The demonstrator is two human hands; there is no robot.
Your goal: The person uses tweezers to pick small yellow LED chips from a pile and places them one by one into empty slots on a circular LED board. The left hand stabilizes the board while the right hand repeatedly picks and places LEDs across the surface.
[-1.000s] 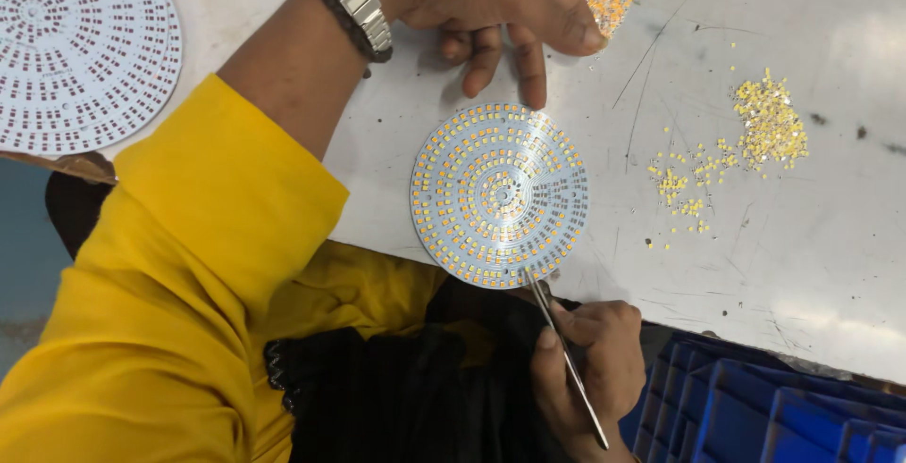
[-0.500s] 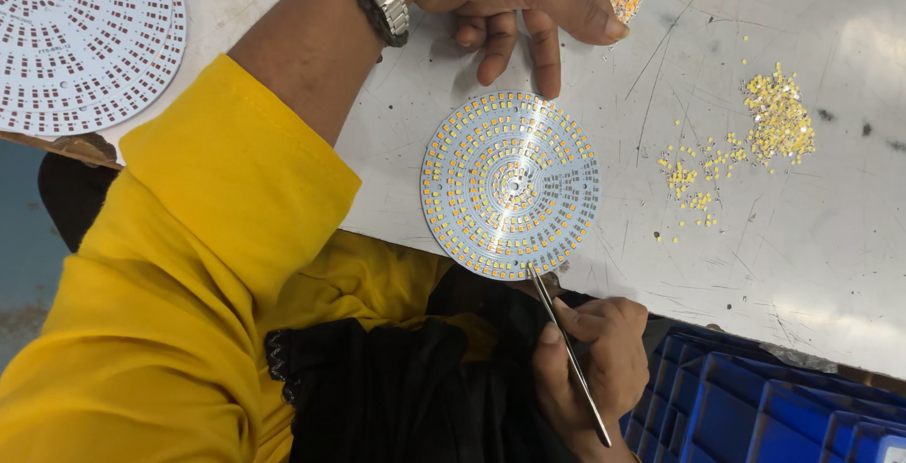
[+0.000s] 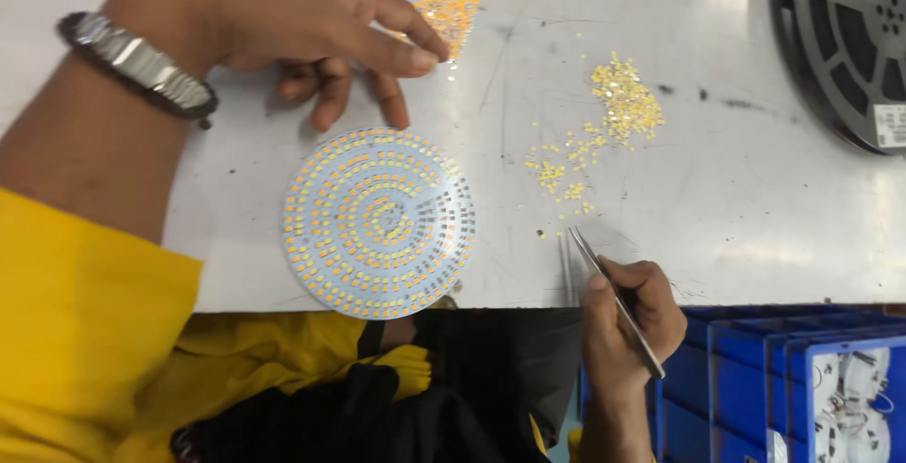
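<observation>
My right hand (image 3: 628, 317) has pulled the tweezers (image 3: 613, 298) off the round LED board (image 3: 377, 222), gripping them; left hand (image 3: 283, 29) still rests loosely curled, empty, on the bench (image 3: 736, 189).

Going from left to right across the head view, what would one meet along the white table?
Wristwatch → round LED board → tweezers in the right hand → black reel.
</observation>
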